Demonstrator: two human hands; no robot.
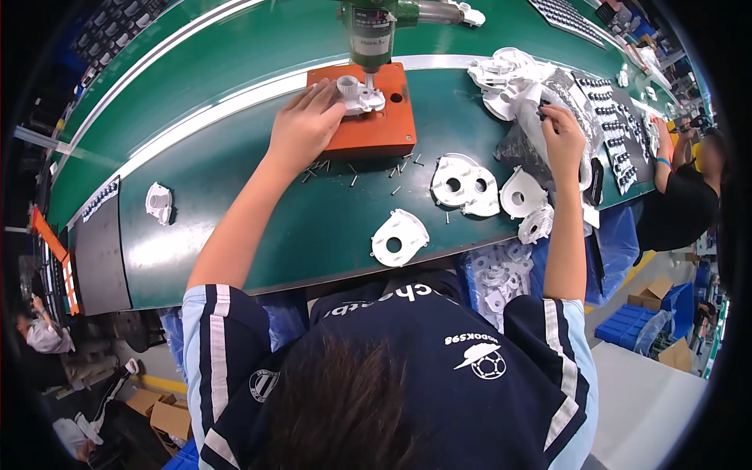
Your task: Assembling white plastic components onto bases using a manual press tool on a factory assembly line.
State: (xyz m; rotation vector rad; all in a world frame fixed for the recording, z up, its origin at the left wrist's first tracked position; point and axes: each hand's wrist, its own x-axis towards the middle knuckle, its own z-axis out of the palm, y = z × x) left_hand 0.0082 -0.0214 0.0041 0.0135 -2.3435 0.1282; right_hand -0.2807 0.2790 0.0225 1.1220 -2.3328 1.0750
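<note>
Orange and squat, the block (368, 137) sits under a green machine (370, 35), and the white part (362, 100) lies on top, right by the machine's thin tip (370, 81). Think of a clock around the block. The left hand (305, 125) is at 9 o'clock, its fingers against the white part; I can't tell if they squeeze it or just press. If they slip toward 3 o'clock while the tip pushes down, a finger could get hurt. If they press crookedly, the part could tilt and crack.

The right hand (564, 141) is near 3 o'clock, well apart from the left, with its fingertips bunched over a clear bag (529, 133). I can't tell what they hold. Tugging the bag might spill things.

Little metal pins (353, 180) lie loose near 6 and 7 o'clock, so a brushing arm could make them roll away. Between 5 and 6 o'clock, 1 white plate (409, 231) lies near the edge of the table (298, 243); a bump could knock it off.
</note>
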